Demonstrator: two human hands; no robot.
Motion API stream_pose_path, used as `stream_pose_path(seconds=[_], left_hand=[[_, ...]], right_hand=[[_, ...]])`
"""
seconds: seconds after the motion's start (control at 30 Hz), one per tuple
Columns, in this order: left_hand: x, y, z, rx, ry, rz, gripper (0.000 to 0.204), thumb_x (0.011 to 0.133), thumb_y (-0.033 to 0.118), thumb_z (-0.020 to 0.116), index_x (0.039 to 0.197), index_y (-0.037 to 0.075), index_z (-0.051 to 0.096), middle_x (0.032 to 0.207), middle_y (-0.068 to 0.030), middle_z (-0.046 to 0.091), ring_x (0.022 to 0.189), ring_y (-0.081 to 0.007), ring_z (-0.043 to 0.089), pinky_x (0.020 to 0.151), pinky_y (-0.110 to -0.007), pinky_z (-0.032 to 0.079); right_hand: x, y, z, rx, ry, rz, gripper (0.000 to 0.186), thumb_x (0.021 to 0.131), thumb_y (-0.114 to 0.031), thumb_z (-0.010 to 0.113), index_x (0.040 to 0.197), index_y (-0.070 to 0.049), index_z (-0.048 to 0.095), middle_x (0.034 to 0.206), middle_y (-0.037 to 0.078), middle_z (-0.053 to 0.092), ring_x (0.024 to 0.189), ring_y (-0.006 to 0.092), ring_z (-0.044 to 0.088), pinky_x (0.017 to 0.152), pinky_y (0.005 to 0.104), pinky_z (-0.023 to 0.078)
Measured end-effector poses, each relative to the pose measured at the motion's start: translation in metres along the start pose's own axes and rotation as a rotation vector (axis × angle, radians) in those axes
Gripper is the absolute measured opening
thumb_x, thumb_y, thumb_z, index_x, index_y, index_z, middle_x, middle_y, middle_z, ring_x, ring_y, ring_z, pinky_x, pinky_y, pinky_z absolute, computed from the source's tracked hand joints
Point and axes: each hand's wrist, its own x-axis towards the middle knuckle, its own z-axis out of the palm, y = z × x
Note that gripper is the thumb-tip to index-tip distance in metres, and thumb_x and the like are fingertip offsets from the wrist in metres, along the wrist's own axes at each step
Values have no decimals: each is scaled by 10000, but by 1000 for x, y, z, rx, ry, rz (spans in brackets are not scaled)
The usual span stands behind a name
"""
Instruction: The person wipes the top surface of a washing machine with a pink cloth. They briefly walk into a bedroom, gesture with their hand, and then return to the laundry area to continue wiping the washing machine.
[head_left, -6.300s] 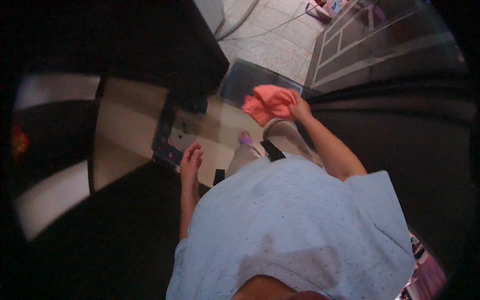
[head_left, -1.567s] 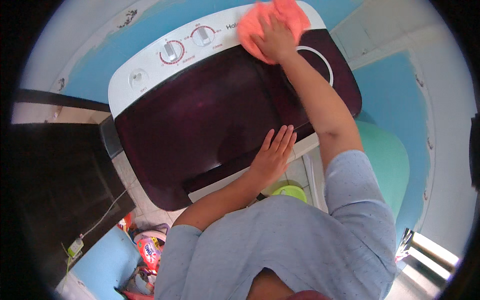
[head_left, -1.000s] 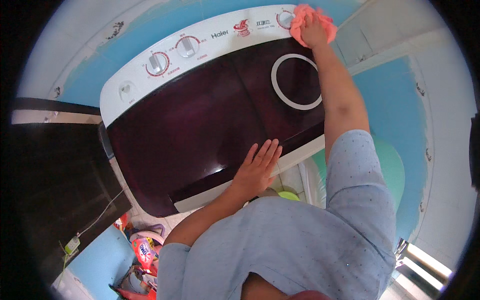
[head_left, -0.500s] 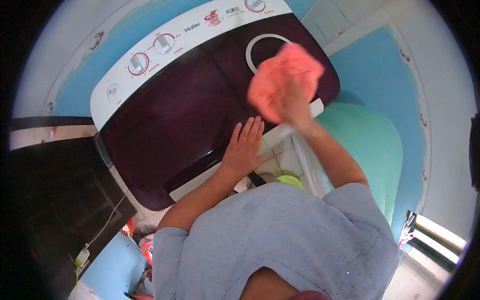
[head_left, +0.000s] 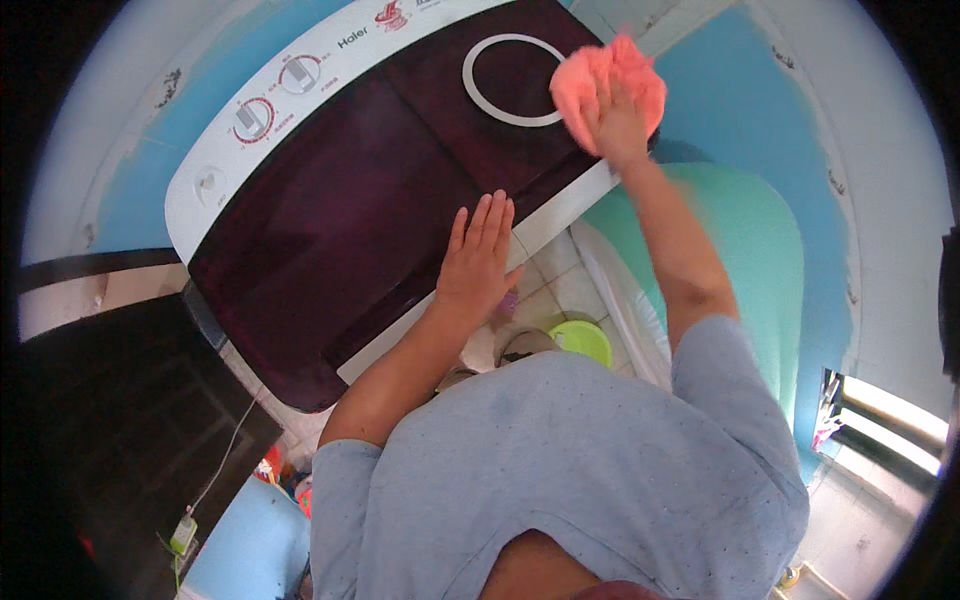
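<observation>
Coral-pink cloth (head_left: 573,98), soft, rumpled, up at the right end of this glossy maroon-topped twin-tub washing machine (head_left: 330,220), right hand (head_left: 622,125) over it, fingers spread, left hand (head_left: 475,265) at the front edge, fingers slightly parted

control panel (head_left: 345,62): right end cut by top edge | lid (head_left: 330,220) beneath pink cloth (head_left: 575,95): hidden

Right fingers (head_left: 604,97) lie over a coral cloth (head_left: 575,93).

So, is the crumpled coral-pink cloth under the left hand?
No, the right hand is on the cloth; the left hand rests on the glossy maroon lid.
</observation>
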Motion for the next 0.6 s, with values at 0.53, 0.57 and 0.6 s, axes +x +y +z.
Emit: stream_pose_path(seconds=[0.53,0.57,0.6], left_hand=[[1,0,-1,-60,-7,-22,1143,752,459,828,1589,4,196,1620,-165,310,1508,-285,301,1246,-485,195],[1,0,-1,-71,-19,-31,1145,754,457,828,1590,4,190,1623,-166,305,1511,-287,296,1246,-486,192],[1,0,-1,-89,-31,-35,1147,756,455,829,1591,3,185,1626,-167,299,1514,-290,290,1247,-487,190]], right_hand=[[-59,-62,-81,193,-374,-47,272,792,-304,650,821,-47,733,788,162,685,789,332,660,743,481,471],[-69,-78,-81,251,-394,16,247,770,-278,655,802,-43,724,772,160,682,782,334,656,759,485,466],[-79,-96,-83,337,-353,20,223,748,-252,661,783,-38,716,757,157,678,775,335,652,776,489,461]])
